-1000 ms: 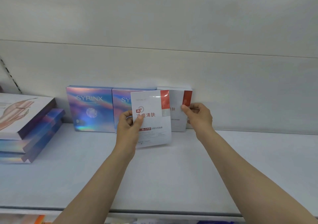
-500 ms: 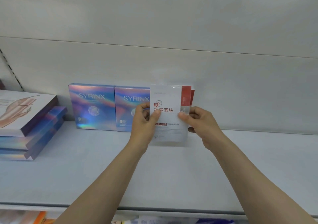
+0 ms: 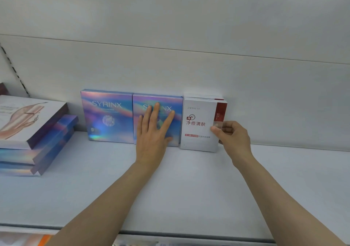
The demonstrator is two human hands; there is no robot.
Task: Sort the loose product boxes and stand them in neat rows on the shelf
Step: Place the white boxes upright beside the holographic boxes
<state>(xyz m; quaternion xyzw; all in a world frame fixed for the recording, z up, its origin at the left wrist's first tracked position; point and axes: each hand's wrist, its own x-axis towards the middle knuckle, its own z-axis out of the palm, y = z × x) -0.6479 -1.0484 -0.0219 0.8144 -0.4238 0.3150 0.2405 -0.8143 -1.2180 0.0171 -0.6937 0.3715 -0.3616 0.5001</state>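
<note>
Nearest to me, both forearms reach forward and upward over the white shelf, converging toward the row of boxes at its back. My left hand is laid flat, released, fingers spread and pointing up, its palm and fingertips pressed against the front face of the right holographic box, whose "SYRINX" lettering is partly covered by those fingers. My right hand is curled, thumb in front and fingers bent behind, grasping the right edge of the front white box at mid-height. That box stands upright on the shelf, immediately right of my left hand and just beside the box my left hand covers; it reads "ZHENXIU" or similar at the top (small, not certain), carries a red clock emblem, the red characters "净痘清肤", a small red label line below that I cannot read, and a dark red stripe down its right side. Directly behind it a second white box shows only its top edge. Left of my left hand stands the left holographic box, plainly lettered "SYRINX". Far to the left lies a flat stack of boxes, topped by a white one with a pink illustration.
</note>
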